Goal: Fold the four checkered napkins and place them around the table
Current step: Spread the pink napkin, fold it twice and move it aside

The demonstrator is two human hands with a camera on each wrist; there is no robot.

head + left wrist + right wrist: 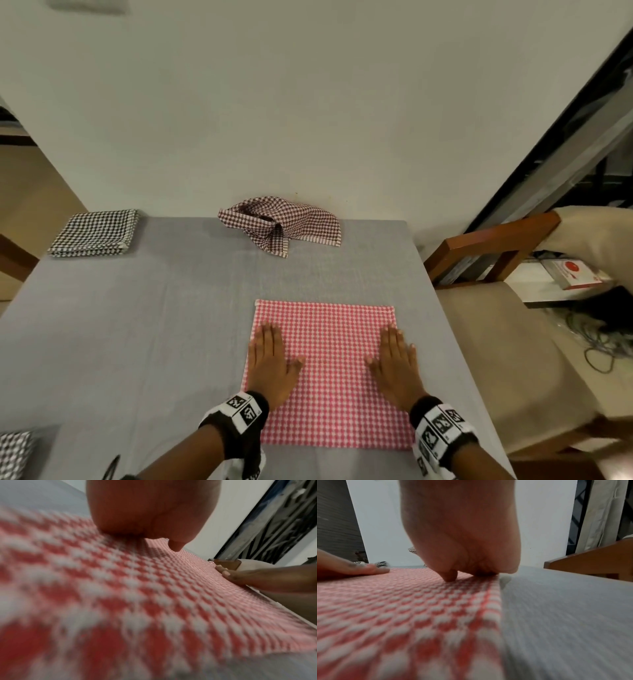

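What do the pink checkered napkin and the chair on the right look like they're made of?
Pink checkered napkin: woven cloth, probably cotton, matte; the raised waffle-like weave shows in the wrist views. Chair: glossy reddish-brown wood frame, with what looks like beige fabric upholstery.

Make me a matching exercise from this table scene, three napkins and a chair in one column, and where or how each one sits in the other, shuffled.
Column one:
1. pink napkin
2. brown napkin
3. black napkin
4. chair

Column two:
A. folded at the far left corner
B. off the table's right side
C. crumpled at the far edge
D. flat under both hands

Pairs: 1-D, 2-C, 3-A, 4-B. The left hand and right hand press flat on the pink napkin.
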